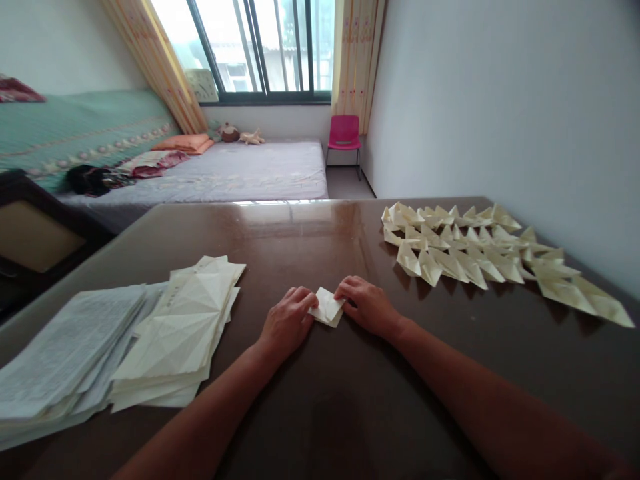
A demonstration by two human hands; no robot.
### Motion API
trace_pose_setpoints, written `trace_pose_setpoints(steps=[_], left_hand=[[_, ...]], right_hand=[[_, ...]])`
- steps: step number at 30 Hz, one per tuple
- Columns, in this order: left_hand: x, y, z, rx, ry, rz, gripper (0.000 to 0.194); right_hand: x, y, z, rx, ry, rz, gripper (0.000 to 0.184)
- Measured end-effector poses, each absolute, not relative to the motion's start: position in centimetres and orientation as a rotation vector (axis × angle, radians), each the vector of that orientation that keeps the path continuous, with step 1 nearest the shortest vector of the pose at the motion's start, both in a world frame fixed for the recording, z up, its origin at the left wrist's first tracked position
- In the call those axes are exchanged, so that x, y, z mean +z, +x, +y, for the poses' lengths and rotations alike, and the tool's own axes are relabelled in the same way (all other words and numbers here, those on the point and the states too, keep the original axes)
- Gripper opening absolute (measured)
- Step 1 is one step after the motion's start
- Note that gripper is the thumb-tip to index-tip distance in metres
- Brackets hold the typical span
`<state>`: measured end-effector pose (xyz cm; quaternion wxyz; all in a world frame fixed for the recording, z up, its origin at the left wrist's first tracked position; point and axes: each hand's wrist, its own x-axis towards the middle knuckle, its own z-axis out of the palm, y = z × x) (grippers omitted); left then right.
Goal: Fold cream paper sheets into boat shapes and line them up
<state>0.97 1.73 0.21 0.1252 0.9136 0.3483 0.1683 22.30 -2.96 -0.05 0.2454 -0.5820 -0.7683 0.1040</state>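
Note:
A small folded piece of cream paper (327, 308) lies on the dark brown table (310, 240) in front of me. My left hand (287, 323) presses its left edge with curled fingers. On the paper's right edge rests my right hand (367, 307), fingers bent and pinching it. Both hands hold the paper down against the tabletop.
A stack of creased cream sheets (183, 327) lies at the left, beside printed grey sheets (65, 353). Several finished folded paper shapes (480, 257) spread along the right by the white wall. Beyond the table are a bed (235, 170) and a pink chair (344, 133).

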Motion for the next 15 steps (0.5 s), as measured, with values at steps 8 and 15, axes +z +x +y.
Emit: trace_pose_setpoints(steps=[8, 15], left_hand=[[0.4, 0.0, 1.5, 0.41, 2.905, 0.786, 0.022], [0.6, 0.6, 1.0, 0.309, 3.029, 0.838, 0.041]], right_hand=[[1.0, 23.7, -2.8, 0.223, -1.547, -2.307, 0.018], [1.2, 24.7, -2.6, 0.31, -1.459, -2.274, 0.035]])
